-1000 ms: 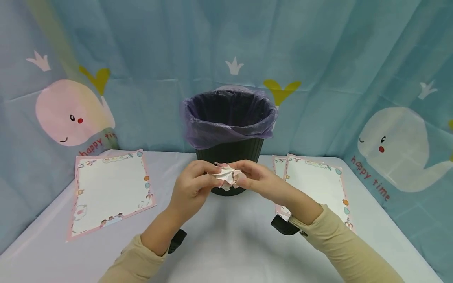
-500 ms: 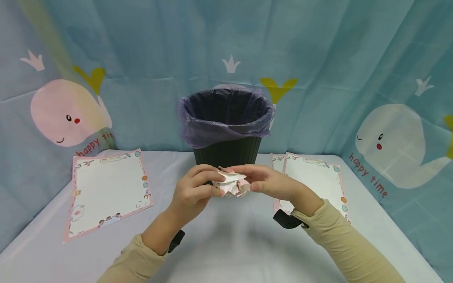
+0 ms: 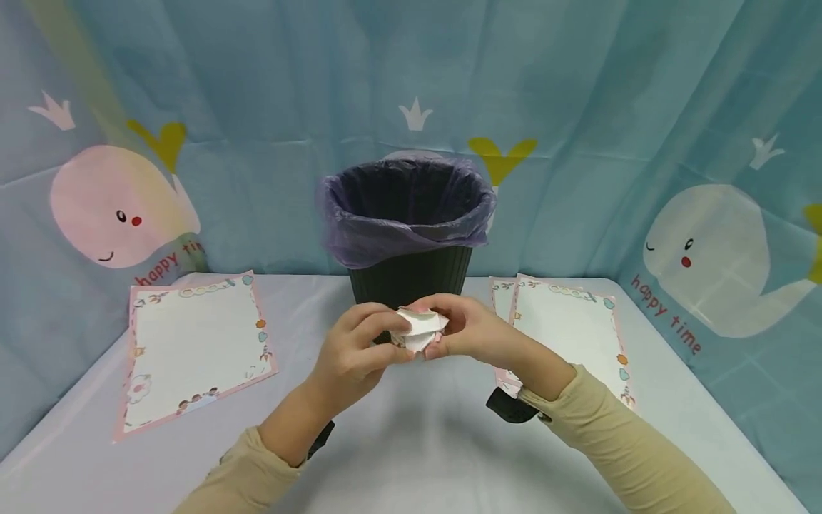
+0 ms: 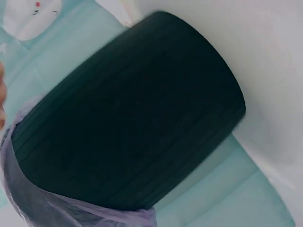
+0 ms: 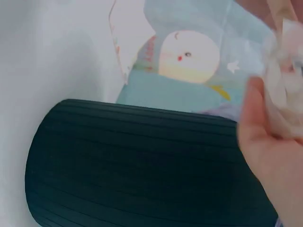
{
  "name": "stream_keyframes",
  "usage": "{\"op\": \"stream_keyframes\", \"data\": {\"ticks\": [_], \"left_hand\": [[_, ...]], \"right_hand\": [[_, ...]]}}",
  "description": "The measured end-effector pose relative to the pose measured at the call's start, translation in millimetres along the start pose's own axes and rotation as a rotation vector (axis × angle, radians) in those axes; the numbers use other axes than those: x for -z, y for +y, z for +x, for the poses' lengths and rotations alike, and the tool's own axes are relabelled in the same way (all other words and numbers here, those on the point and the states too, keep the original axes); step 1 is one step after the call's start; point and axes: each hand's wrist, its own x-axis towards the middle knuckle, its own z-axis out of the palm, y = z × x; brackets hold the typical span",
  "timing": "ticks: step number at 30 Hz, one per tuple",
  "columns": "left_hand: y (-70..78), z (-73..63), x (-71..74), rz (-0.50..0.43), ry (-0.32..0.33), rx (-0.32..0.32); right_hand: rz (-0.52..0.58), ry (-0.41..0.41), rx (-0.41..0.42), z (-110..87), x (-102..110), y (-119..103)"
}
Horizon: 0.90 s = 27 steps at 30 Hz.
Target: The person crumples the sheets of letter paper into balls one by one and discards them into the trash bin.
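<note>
A crumpled ball of white and pink paper (image 3: 420,330) is held between both hands, in front of the bin. My left hand (image 3: 353,353) pinches its left side with thumb and fingers. From the right, my right hand (image 3: 472,330) grips the same paper, fingers on top and thumb below. In the right wrist view the crumpled paper (image 5: 284,90) appears at the right edge, blurred, in the curve of the hand. Only a sliver of fingers (image 4: 2,94) shows at the left edge of the left wrist view.
Behind the hands stands a dark ribbed trash bin (image 3: 411,275) lined with a purple bag (image 3: 398,239). A pink-bordered sheet (image 3: 195,350) lies on the white table (image 3: 411,457) at left; overlapping sheets (image 3: 571,332) lie at right. A blue curtain (image 3: 270,200) surrounds the table.
The paper has been turned and pressed into a more compact ball. My right hand's fingers have closed further around it. The head view has shifted slightly.
</note>
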Motion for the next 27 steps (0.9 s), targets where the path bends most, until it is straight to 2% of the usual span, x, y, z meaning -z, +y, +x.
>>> {"op": "stream_keyframes", "data": {"ticks": [2, 4, 6, 8, 10, 12, 14, 17, 21, 25, 27], "left_hand": [[6.6, -1.6, 1.0, -0.066, -0.027, 0.193], [14.0, -1.4, 3.4, -0.142, -0.061, 0.443], [20.3, 0.8, 6.0, -0.278, -0.112, 0.718], [24.1, 5.2, 9.1, -0.407, -0.157, 0.963], [25.6, 11.1, 12.6, -0.541, -0.17, 1.169], [24.6, 16.3, 14.8, -0.657, -0.145, 1.337], [22.6, 20.2, 17.1, -0.721, -0.124, 1.427], [19.3, 23.1, 20.1, -0.793, -0.139, 1.496], [18.6, 23.4, 25.0, -0.832, -0.222, 1.525], [20.5, 22.7, 23.4, -0.874, -0.213, 1.534], [22.1, 21.7, 21.6, -0.908, -0.166, 1.526]], "right_hand": [[-0.037, 0.066, 0.076, -0.3, -3, 1], [-0.113, 0.119, 0.163, -1.2, -6, 2], [-0.197, 0.156, 0.24, -2.2, -9, 3], [-0.276, 0.173, 0.289, -2.7, -12, 3], [-0.363, 0.215, 0.31, -3.1, -13, 2], [-0.435, 0.242, 0.322, -2.8, -14, 2], [-0.509, 0.264, 0.356, -2.7, -14, 3], [-0.565, 0.258, 0.452, -2.3, -13, 7], [-0.634, 0.245, 0.608, 0.4, -12, 11], [-0.677, 0.245, 0.758, 5.5, -10, 13], [-0.694, 0.247, 0.824, 7.9, -10, 13]]}}
